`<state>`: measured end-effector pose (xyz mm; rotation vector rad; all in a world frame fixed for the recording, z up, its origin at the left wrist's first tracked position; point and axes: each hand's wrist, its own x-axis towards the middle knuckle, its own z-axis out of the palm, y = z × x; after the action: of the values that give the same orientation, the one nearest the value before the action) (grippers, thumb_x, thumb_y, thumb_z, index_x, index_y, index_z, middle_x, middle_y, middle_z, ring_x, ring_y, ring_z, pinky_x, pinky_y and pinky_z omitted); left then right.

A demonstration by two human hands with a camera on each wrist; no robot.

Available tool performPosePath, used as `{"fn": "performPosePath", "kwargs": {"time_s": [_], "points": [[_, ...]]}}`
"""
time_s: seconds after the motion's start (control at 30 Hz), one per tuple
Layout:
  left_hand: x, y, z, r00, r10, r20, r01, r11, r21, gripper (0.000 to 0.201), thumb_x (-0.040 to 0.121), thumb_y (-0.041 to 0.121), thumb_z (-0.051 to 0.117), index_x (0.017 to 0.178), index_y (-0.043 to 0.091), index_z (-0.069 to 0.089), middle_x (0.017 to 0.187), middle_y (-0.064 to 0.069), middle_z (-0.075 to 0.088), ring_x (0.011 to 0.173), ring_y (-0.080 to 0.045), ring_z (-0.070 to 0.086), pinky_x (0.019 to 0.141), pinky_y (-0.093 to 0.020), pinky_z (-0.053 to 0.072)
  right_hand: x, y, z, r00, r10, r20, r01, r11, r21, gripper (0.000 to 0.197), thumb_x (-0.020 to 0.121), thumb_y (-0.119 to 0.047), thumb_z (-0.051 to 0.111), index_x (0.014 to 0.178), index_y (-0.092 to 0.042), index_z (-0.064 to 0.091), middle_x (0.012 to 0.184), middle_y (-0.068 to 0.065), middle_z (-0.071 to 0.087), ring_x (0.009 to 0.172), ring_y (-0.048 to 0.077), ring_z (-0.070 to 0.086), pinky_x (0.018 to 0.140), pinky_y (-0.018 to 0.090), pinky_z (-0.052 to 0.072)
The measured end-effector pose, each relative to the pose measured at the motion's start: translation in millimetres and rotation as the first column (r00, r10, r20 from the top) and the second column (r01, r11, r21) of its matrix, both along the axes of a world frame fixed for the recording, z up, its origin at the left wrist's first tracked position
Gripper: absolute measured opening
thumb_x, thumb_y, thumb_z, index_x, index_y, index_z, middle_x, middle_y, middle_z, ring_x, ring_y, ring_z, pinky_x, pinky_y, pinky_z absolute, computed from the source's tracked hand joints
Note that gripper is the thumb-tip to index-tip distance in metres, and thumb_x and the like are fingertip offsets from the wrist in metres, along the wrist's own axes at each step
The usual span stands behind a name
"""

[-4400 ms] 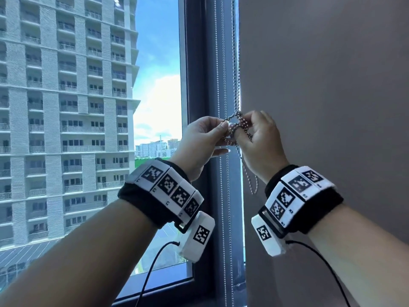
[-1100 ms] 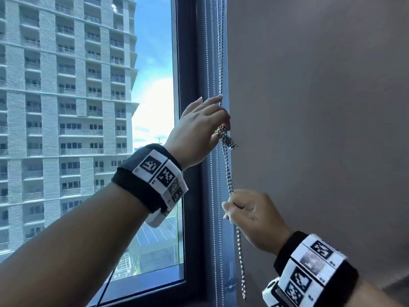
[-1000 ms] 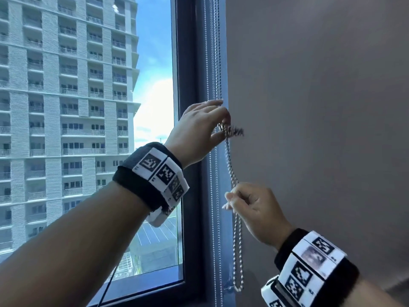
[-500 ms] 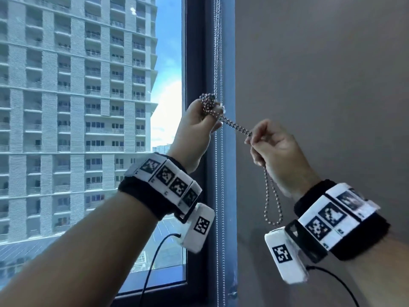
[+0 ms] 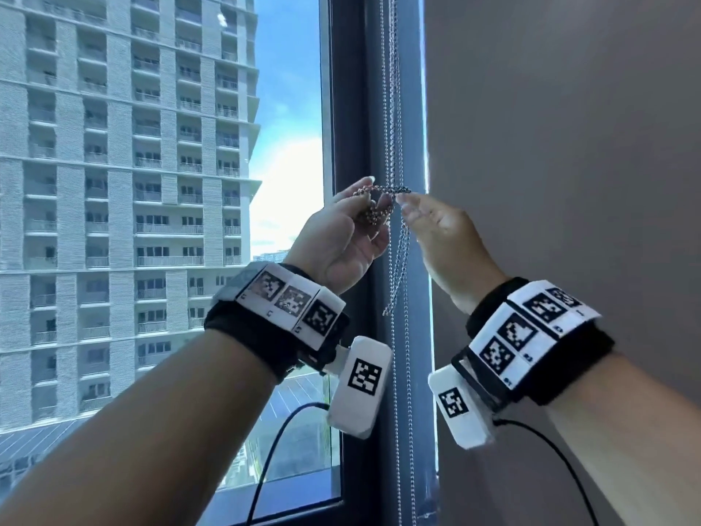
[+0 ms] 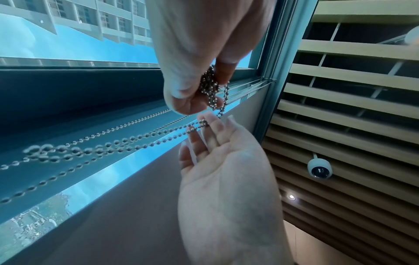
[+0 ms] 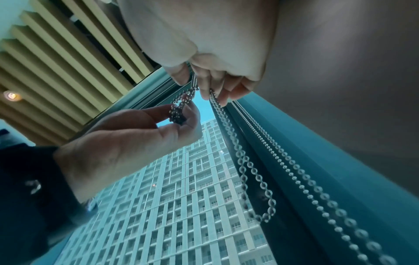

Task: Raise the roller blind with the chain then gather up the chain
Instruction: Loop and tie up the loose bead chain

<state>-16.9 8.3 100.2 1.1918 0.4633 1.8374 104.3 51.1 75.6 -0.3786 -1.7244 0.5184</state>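
Both forearms raised in front of the window frame [image 5: 351, 146], wrists at one height, palms turned toward each other. Left hand [image 5: 341, 241] curled with thumb and fingertips pinching a gathered bunch of the chain [image 5: 373, 214]; right hand [image 5: 444, 237] just beside it, fingertips [image 5: 407, 201] nipping the strand that runs across from the bunch, other fingers loosely bent. Below the right fingertips, a short loop of chain hanging free, alongside the long strands against the frame beside the grey wall [image 5: 569, 146].
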Motion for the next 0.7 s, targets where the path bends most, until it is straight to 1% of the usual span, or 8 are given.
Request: {"fn": "performPosePath", "kwargs": {"time_s": [0.1, 0.17, 0.23, 0.37, 0.47, 0.57, 0.63, 0.7], "points": [[-7, 1, 3, 1.0, -0.03, 0.0, 0.03, 0.999, -0.034, 0.018, 0.1, 0.008, 0.041, 0.095, 0.008, 0.058, 0.077, -0.007, 0.064, 0.061, -0.009, 0.059, 0.054, -0.018, 0.048, -12, -1, 9, 0.994, 0.081, -0.074, -0.085, 0.995, -0.052, 0.027, 0.097, -0.028, 0.049, 0.116, -0.015, 0.063, 0.106, -0.009, 0.066, 0.088, -0.008, 0.057, 0.073, 0.01, 0.04], [-8, 1, 1, 0.997, -0.057, -0.05, 0.055, 0.998, -0.041, 0.021, 0.1, 0.009, 0.04, 0.094, 0.001, 0.059, 0.083, -0.01, 0.062, 0.066, -0.01, 0.056, 0.058, -0.017, 0.05, -19, -1, 14, 0.984, 0.124, -0.131, -0.134, 0.989, -0.07, 0.015, 0.095, -0.025, 0.053, 0.099, -0.019, 0.067, 0.09, -0.009, 0.068, 0.074, -0.008, 0.059, 0.066, 0.008, 0.041], [-10, 3, -4, 0.993, -0.078, -0.091, 0.075, 0.997, -0.03, 0.023, 0.099, 0.007, 0.039, 0.094, -0.001, 0.06, 0.085, -0.01, 0.063, 0.072, -0.013, 0.057, 0.067, -0.019, 0.052, -26, -1, 18, 0.968, 0.151, -0.202, -0.171, 0.982, -0.083, 0.009, 0.092, -0.017, 0.058, 0.09, -0.017, 0.067, 0.081, -0.004, 0.068, 0.064, -0.004, 0.061, 0.059, 0.009, 0.044], [-13, 7, -6, 0.982, -0.066, -0.176, 0.061, 0.998, -0.034, 0.02, 0.097, 0.009, 0.045, 0.091, 0.005, 0.063, 0.082, -0.006, 0.065, 0.073, -0.013, 0.061, 0.075, -0.028, 0.054, -34, 2, 20, 0.932, 0.167, -0.321, -0.206, 0.975, -0.089, 0.013, 0.086, 0.006, 0.058, 0.096, 0.003, 0.064, 0.081, 0.007, 0.066, 0.063, 0.005, 0.062, 0.058, 0.012, 0.048], [-13, 7, -2, 0.958, 0.069, -0.279, -0.096, 0.992, -0.085, 0.012, 0.094, 0.018, 0.054, 0.087, 0.015, 0.063, 0.083, 0.0, 0.065, 0.077, -0.011, 0.056, 0.076, -0.031, 0.044, -37, 3, 22, 0.919, 0.138, -0.369, -0.185, 0.978, -0.096, 0.017, 0.085, 0.011, 0.053, 0.094, 0.0, 0.064, 0.079, 0.007, 0.064, 0.068, 0.009, 0.061, 0.064, 0.014, 0.051], [-16, 9, -1, 0.912, 0.195, -0.362, -0.247, 0.963, -0.106, 0.011, 0.09, 0.029, 0.06, 0.097, 0.021, 0.062, 0.105, 0.003, 0.067, 0.094, -0.012, 0.052, 0.085, -0.037, 0.031, -38, 5, 22, 0.921, 0.117, -0.371, -0.162, 0.982, -0.095, 0.018, 0.088, 0.008, 0.052, 0.095, -0.001, 0.065, 0.087, 0.009, 0.067, 0.07, 0.007, 0.06, 0.066, 0.013, 0.049], [-20, 11, -2, 0.902, 0.225, -0.369, -0.273, 0.958, -0.084, 0.013, 0.09, 0.029, 0.059, 0.1, 0.021, 0.06, 0.103, 0.003, 0.066, 0.093, -0.012, 0.052, 0.083, -0.036, 0.03, -39, 6, 21, 0.934, 0.12, -0.336, -0.158, 0.983, -0.088, 0.02, 0.089, 0.007, 0.05, 0.101, 0.0, 0.065, 0.092, 0.011, 0.068, 0.064, 0.0, 0.058, 0.062, 0.012, 0.046], [-22, 11, -3, 0.905, 0.219, -0.365, -0.258, 0.964, -0.061, 0.015, 0.091, 0.026, 0.057, 0.104, 0.018, 0.058, 0.097, 0.0, 0.065, 0.087, -0.014, 0.054, 0.077, -0.033, 0.035, -39, 8, 20, 0.936, 0.14, -0.322, -0.176, 0.981, -0.084, 0.021, 0.09, 0.007, 0.05, 0.105, 0.002, 0.064, 0.093, 0.012, 0.068, 0.06, -0.002, 0.058, 0.062, 0.012, 0.045]]}}
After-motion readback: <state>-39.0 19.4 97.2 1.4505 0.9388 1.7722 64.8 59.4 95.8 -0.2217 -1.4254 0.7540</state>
